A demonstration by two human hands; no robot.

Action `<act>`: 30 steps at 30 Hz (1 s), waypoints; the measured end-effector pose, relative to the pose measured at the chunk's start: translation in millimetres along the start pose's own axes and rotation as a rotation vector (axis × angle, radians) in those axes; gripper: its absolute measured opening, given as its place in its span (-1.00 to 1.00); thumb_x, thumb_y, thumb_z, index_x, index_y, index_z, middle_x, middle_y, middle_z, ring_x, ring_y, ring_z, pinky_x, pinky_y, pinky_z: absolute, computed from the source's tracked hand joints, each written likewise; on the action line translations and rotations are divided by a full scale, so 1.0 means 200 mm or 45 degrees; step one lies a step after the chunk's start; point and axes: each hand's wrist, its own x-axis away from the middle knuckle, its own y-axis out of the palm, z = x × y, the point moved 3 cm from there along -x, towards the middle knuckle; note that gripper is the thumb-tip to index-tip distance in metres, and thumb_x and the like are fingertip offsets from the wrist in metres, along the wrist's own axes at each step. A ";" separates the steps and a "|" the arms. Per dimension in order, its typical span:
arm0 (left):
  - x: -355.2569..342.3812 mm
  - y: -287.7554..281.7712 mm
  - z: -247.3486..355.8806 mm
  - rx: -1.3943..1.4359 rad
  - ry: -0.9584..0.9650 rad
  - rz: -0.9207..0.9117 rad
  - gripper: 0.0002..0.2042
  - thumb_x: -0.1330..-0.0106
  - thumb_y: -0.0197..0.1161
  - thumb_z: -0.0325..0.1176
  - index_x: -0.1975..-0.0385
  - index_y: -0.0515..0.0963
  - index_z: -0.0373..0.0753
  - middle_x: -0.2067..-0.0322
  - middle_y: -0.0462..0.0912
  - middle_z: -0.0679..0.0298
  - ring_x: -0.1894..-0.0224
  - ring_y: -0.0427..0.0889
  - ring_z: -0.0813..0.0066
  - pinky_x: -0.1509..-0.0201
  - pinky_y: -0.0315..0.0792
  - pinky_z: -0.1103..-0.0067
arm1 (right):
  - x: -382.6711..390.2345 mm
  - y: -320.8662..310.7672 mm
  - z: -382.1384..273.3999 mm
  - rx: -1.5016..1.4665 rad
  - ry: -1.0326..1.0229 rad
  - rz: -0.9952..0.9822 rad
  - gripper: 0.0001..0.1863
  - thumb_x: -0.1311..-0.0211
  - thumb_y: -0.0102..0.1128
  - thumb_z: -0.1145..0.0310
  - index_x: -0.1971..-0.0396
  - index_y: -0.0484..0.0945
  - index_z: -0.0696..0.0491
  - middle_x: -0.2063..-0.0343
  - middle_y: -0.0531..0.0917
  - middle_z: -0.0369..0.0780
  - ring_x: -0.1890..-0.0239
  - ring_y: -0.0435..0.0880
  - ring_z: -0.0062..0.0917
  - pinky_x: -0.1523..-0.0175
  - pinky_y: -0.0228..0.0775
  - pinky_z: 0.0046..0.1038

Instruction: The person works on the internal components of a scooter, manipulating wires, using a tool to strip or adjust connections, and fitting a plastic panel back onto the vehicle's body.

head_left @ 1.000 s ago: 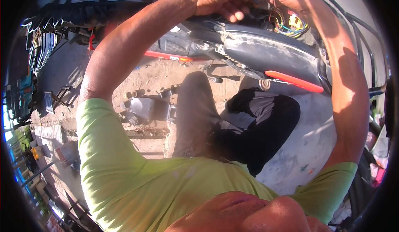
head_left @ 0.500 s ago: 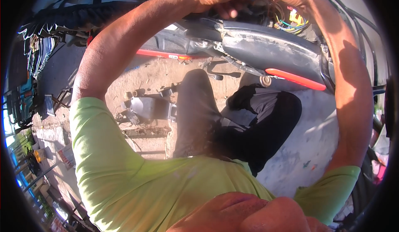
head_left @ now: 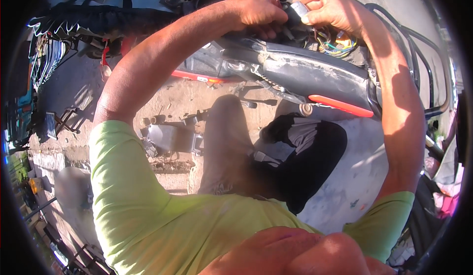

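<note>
- At the far left, a small folding stand [head_left: 60,123] stood on the ground, well apart from the hands.
- Next came a black pleated cover [head_left: 106,25], running along the top behind the left forearm.
- A grey boxy part [head_left: 162,137] lay on the ground below that forearm; whether it held anything could not be told.
- The left hand [head_left: 263,13] reached in over the motorbike [head_left: 315,70], its fingers curled inward beside a dark part. The fingertips were mostly hidden, so it could not be told whether they were pressed together on something.
- Just right of it, above the open body of the motorbike, was a small silver piece [head_left: 299,9], tilted and between the two hands.
- The right hand [head_left: 331,11] pinched that silver piece between thumb and fingers, the gap between them no wider than the piece itself.
- Below the right hand, an open cavity [head_left: 361,54] in the motorbike's body held a loose bundle of coloured wires [head_left: 339,51], with a yellow connector [head_left: 344,38] among them.
- Lower down, a red strip [head_left: 341,105] ran along the motorbike's side.
- At the far right, beyond the right forearm, curved a black tubular rack [head_left: 448,78].
</note>
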 end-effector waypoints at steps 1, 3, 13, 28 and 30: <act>0.00 0.00 -0.01 -0.027 0.004 0.014 -0.81 -0.28 0.33 -0.35 0.32 0.68 -0.39 0.45 0.72 0.17 0.52 0.70 0.46 0.42 0.61 0.58 | -0.01 0.00 0.01 0.000 0.016 0.006 -0.50 -0.22 0.31 0.46 -0.17 0.53 0.25 0.14 0.75 -0.15 0.17 0.71 -0.56 0.04 0.58 -0.51; 0.00 -0.01 -0.02 -0.086 0.015 0.051 -0.80 -0.26 0.35 -0.34 0.31 0.69 -0.37 0.45 0.73 0.17 0.53 0.70 0.46 0.40 0.61 0.56 | -0.03 0.01 -0.01 0.015 0.035 0.031 -0.54 -0.22 0.30 0.49 -0.13 0.55 0.26 0.16 0.75 -0.17 0.17 0.71 -0.57 0.04 0.57 -0.52; 0.10 -0.04 0.06 -0.840 0.152 0.370 -0.65 -0.12 0.41 -0.16 0.14 0.72 -0.19 0.28 0.78 0.12 0.18 0.77 0.25 0.01 0.60 0.41 | 0.02 0.12 -0.10 0.209 0.025 0.224 -0.55 -0.19 0.36 0.54 -0.09 0.56 0.31 0.15 0.76 -0.13 0.15 0.72 -0.54 -0.01 0.57 -0.49; 0.09 0.05 0.13 -1.180 0.456 0.445 -0.56 -0.14 0.43 -0.04 0.14 0.57 -0.23 0.17 0.74 0.09 0.08 0.73 0.04 -0.01 0.58 0.26 | -0.04 0.05 0.04 -0.038 0.151 0.103 -0.63 -0.10 0.28 0.64 0.03 0.59 0.26 0.20 0.73 -0.20 0.19 0.73 -0.56 0.01 0.60 -0.54; 0.11 0.04 0.12 -1.200 0.527 0.464 -0.61 -0.19 0.41 -0.12 0.11 0.61 -0.25 0.19 0.75 0.05 0.12 0.75 0.07 0.01 0.62 0.27 | -0.04 0.08 0.00 -0.147 0.114 0.076 -0.64 -0.12 0.29 0.63 0.03 0.59 0.25 0.22 0.72 -0.23 0.20 0.71 -0.59 0.01 0.59 -0.54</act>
